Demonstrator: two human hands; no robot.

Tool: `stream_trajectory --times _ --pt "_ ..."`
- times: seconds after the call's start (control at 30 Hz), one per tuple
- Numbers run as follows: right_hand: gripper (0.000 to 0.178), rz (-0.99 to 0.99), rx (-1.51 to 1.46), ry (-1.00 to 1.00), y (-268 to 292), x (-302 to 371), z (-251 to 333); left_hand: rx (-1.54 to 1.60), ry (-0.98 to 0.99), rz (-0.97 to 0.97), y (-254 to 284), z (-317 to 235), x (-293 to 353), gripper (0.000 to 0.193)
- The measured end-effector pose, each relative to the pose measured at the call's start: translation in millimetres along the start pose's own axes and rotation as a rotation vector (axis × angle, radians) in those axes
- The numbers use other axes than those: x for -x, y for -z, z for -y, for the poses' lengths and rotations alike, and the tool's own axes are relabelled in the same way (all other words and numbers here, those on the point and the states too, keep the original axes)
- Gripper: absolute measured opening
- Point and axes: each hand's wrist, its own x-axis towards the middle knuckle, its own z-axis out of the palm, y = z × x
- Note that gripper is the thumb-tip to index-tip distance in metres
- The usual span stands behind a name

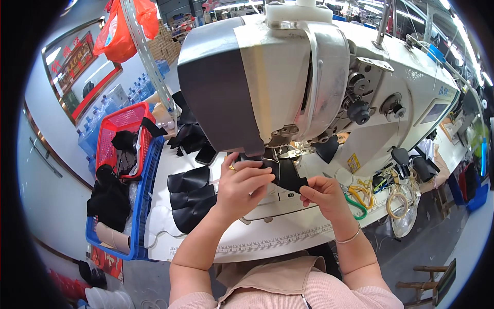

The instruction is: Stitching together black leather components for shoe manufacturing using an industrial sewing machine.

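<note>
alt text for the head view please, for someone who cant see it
A person's right hand pinches a black piece of material at a white sewing machine, the left hand laid over it. More black pieces lie to the left, beside a blue basket; green-handled scissors lie right.

White worktable is bearing a large sewing machine, measuring strip is running along its front edge, black curved pieces are lying at left, green-handled scissors are resting at right, tan tape ring is lying farther right
</note>
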Motion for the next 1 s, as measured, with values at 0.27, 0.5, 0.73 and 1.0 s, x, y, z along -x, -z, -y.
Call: stream_trajectory --times 0.27,0.5,0.73,1.0 --pt "0.009 -0.015 -0.011 0.01 3 0 0 -0.269 -0.213 -0.018 1 -5 2 0.015" --pt "0.009 0.012 -0.163 -0.04 10 -14 8 -0.328 -0.238 -0.01 0 -3 -8 0.018" --pt "0.013 0.014 -0.244 -0.045 13 -24 11 -0.374 -0.219 -0.044 -3 1 -14 0.025" --pt "0.011 -0.011 -0.383 -0.051 11 -36 10 -0.288 -0.158 -0.1 -9 8 -14 0.017"
